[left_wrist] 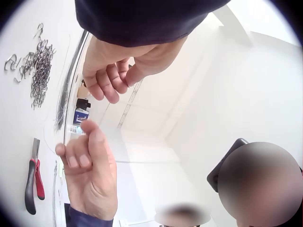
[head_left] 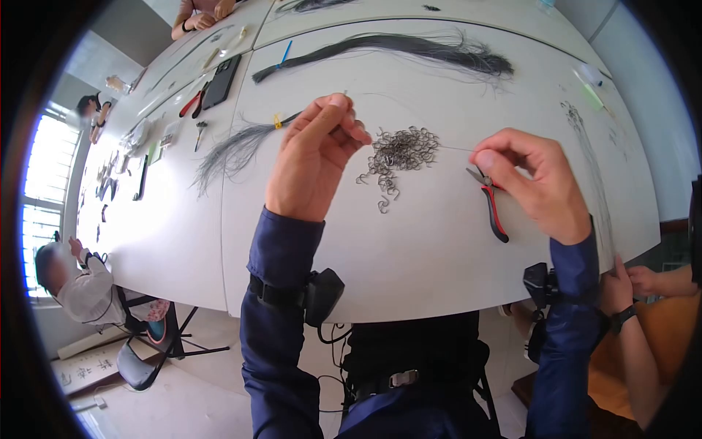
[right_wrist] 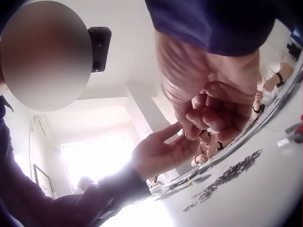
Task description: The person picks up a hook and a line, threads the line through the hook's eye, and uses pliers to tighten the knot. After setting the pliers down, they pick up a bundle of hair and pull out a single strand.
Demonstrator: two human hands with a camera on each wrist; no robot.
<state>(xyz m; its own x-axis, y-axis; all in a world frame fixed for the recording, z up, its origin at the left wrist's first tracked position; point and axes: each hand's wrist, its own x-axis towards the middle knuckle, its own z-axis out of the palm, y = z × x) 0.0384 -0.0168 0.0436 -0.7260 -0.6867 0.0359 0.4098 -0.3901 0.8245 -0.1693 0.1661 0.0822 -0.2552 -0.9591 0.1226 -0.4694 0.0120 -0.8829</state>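
Observation:
My left hand point(head_left: 311, 157) is raised over the table, its thumb and forefinger pinching a thin wire-like strand near the fingertips. To the right, my right hand point(head_left: 537, 179) pinches a thin strand point(head_left: 455, 148) that runs left from its fingertips toward the pile. Between the hands on the white table lies a heap of small bent metal hooks point(head_left: 406, 150), a few strayed toward me. Red-and-black pliers point(head_left: 494, 212) lie with jaws apart under the right hand. The left wrist view shows both hands above these pliers point(left_wrist: 34, 184) and the hooks point(left_wrist: 41, 73).
A long bundle of dark strands point(head_left: 395, 47) lies across the back. A shorter bundle point(head_left: 241, 150) with a yellow tie is at left. Beyond are other pliers point(head_left: 194, 102) and a black flat case point(head_left: 221, 82). Other people sit around; one person's arm point(head_left: 621, 293) is close at right.

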